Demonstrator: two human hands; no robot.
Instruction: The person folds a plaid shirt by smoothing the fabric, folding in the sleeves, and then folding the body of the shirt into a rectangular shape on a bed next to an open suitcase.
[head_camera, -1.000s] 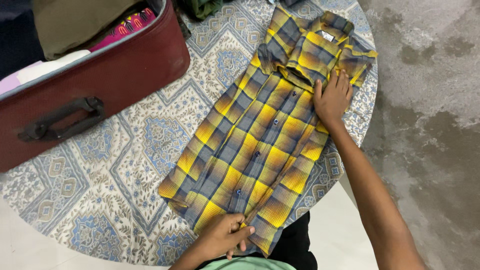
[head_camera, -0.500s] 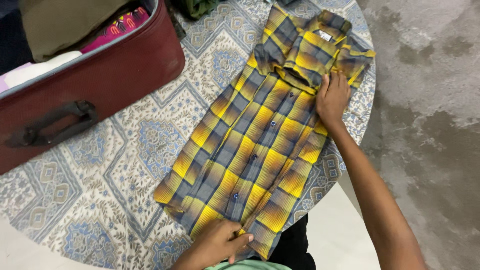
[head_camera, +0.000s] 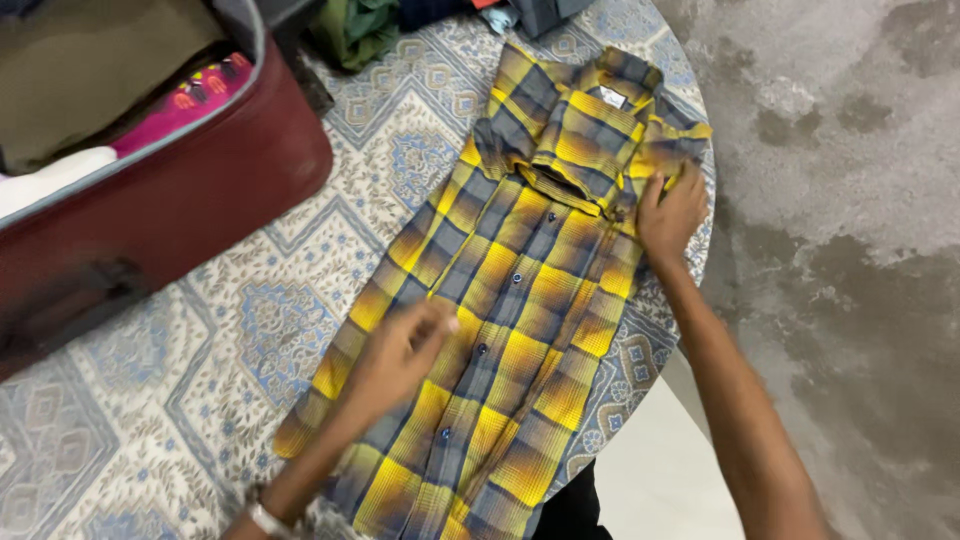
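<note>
Yellow-and-grey plaid button shirt lies flat, front up, on round patterned bench. Our right hand flat, pinning shoulder; left hand open, fingers loose, over left panel. We smooth outward, keep placket straight.

Soft woven cloth on the plaid shirt, matt yellow and grey, with small glossy dark buttons. Under it, a printed cotton tablecloth, matt and flat. The maroon suitcase shows a coarse fabric shell. The floor looks like rough, blotchy concrete.
</note>
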